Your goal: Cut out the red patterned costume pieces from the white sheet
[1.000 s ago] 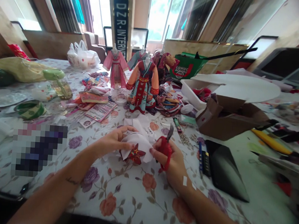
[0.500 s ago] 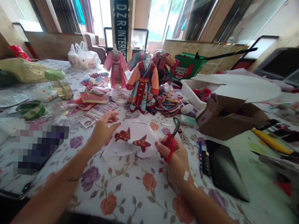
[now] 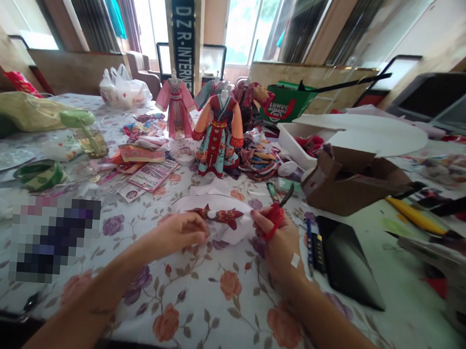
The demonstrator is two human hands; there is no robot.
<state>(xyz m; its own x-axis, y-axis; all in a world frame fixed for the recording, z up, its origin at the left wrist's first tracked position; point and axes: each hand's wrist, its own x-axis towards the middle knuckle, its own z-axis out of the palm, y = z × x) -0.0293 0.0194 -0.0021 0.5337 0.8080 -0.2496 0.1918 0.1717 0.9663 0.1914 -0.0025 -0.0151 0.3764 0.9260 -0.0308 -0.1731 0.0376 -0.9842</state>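
A: Logged at centre of frame?
B: White cloth (image 3: 236,235) with red motifs (image 3: 230,217). Lay between left hand (image 3: 183,229) and right hand (image 3: 284,242).
A: Grip, right?
B: Wrapped round red-handled scissors (image 3: 275,219), with blades tipped toward upper right. Also reached cloth's right edge, apparently in a fingertip pinch.
A: Grip, left?
B: Curled, at cloth's lower left edge. Could not tell whether closed on fabric or merely beside it.
A: Noted for good handling?
B: Judged best: cloth drawn taut, blades well clear of motifs and left hand. Seemed thin, apt to fold.
A: Catalogued as containers?
B: White tray (image 3: 294,148), right of centre: listed with red fabric inside. Brown cardboard box (image 3: 330,187), right of frame: found open-flapped, too dark inside to read. Green-lidded jar (image 3: 94,139), left of frame: recorded with pale amber contents. White plastic bag (image 3: 125,91), upper left: entered as contents unclear.
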